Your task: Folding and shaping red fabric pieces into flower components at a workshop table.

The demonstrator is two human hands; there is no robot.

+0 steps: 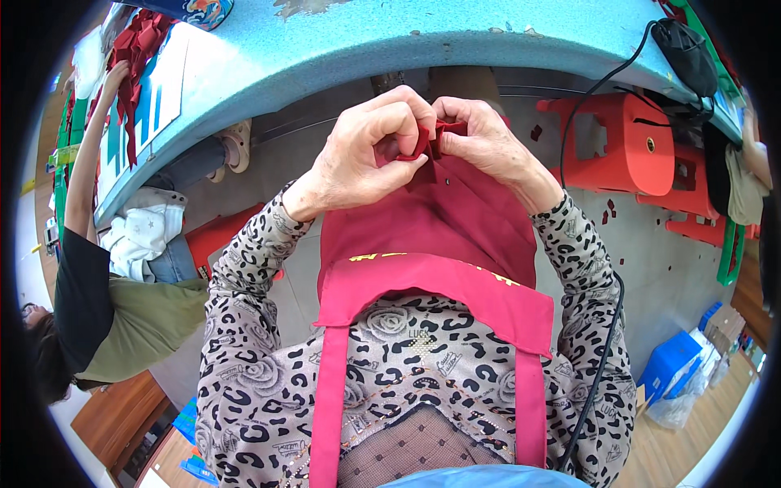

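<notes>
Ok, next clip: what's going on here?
A person's left hand and right hand pinch a small, folded dark red fabric piece between them, above a crimson cloth apron and just short of the speckled light-blue table. At the left, a co-worker's hand touches a bunch of dark red ribbon-like fabric.

Bare stretch of blue tabletop [390, 42] ahead; its curved edge lies just beyond both hands, left [362, 150] and right [488, 145]. Right side: black cable [598, 84] hangs near, red chair [614, 154] beyond. Red apron [435, 224] blocks toward body. Left: gap before co-worker [150, 321].
</notes>
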